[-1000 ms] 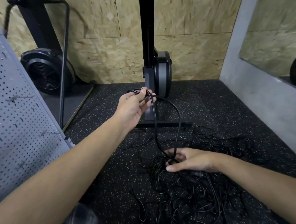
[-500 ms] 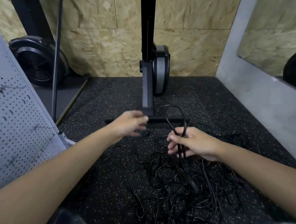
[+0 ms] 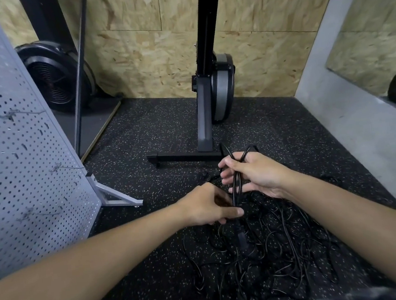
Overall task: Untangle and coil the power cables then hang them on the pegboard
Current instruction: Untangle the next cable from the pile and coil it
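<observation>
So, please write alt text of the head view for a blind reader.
The right hand grips a looped power cable while the left hand holds it lower, above a tangled cable pile on the floor. A pegboard stands left.

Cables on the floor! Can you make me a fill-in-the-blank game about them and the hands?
1. The right hand grips a loop of ____ cable.
2. The left hand pinches the same cable, and its plug hangs ____ that hand.
3. The tangled pile lies on the speckled ____.
4. The pegboard stands on the person's ____ side.

Missing words: black; below; floor; left.
</observation>
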### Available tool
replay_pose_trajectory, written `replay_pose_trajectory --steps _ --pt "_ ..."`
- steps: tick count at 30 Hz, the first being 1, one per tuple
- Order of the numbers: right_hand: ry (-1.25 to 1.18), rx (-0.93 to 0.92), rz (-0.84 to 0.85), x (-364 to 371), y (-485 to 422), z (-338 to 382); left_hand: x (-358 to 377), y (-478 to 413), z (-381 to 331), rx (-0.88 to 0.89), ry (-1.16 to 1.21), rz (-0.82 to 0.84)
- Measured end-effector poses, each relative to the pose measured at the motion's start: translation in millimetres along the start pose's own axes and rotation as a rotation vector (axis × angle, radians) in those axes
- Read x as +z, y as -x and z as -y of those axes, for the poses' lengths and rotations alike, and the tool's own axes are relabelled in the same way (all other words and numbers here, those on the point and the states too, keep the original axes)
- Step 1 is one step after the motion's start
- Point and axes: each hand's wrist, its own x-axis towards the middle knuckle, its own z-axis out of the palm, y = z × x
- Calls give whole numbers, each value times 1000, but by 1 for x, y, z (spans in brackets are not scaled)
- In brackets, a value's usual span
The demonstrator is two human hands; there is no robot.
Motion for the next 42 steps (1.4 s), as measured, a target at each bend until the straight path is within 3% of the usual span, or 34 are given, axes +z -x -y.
replay_pose_trajectory --steps 5,9,16,20,22,26,28,33,38,42 --pt "-74 12 -1 6 -10 0 6 -5 10 5 -95 -156" --pt "-122 15 -29 5 -15 1 -2 -6 11 26 -118 -156" --pt "-100 92 -9 -11 -17 2 -23 3 9 117 286 -87" --pt "-99 88 -11 -16 -15 0 -34 6 10 109 397 -184" --pt "-15 86 -25 -20 -12 -3 -40 8 11 115 421 -237" --pt "440 120 -9 -23 -5 -12 -45 11 9 155 427 -341" --pt "422 99 -31 -18 -1 -9 -45 11 7 180 385 -362" --pt "-179 65 70 3 9 10 -29 7 1 233 -101 -372" --pt "165 -46 -15 5 14 19 -33 8 -4 213 -325 -355" --pt "357 -67 27 -12 19 28 -51 6 7 108 -320 -444"
